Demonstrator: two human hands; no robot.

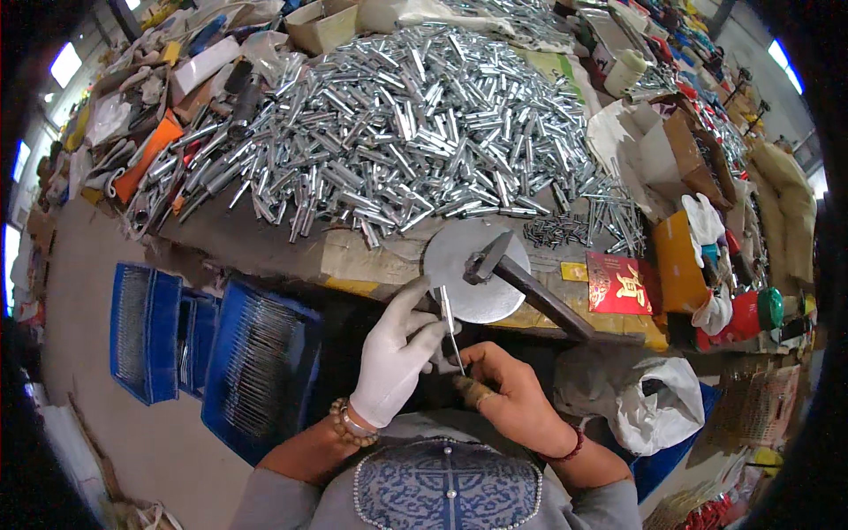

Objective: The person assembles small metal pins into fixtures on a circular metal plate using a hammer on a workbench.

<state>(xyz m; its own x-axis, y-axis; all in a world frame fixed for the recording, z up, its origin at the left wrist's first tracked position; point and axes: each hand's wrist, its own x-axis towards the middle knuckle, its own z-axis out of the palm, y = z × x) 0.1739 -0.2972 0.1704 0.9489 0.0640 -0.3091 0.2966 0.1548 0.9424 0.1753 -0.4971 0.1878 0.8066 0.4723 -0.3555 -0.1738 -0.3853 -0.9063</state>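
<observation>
My left hand (pixel 395 362), in a white glove, is closed around a short shiny metal tube (pixel 446 305) that stands up from its fingers. A thin metal rod (pixel 458 355) runs down from the tube. My right hand (pixel 521 397) is bare except for dark coverings on some fingertips, and it pinches the rod's lower end. Just beyond my hands lies a round, flat metal plate (pixel 455 287) at the bench's near edge. Resting across the plate is a hammer (pixel 541 296), its dark handle pointing toward the near right.
A big heap of shiny metal tubes (pixel 424 132) covers the bench. Small dark pins (pixel 558 230) and thin rods (pixel 616 223) lie right of the plate, near a red envelope (pixel 618 284). Blue crates (pixel 256 362) of rods stand low on the left. A white bag (pixel 658 406) sits right.
</observation>
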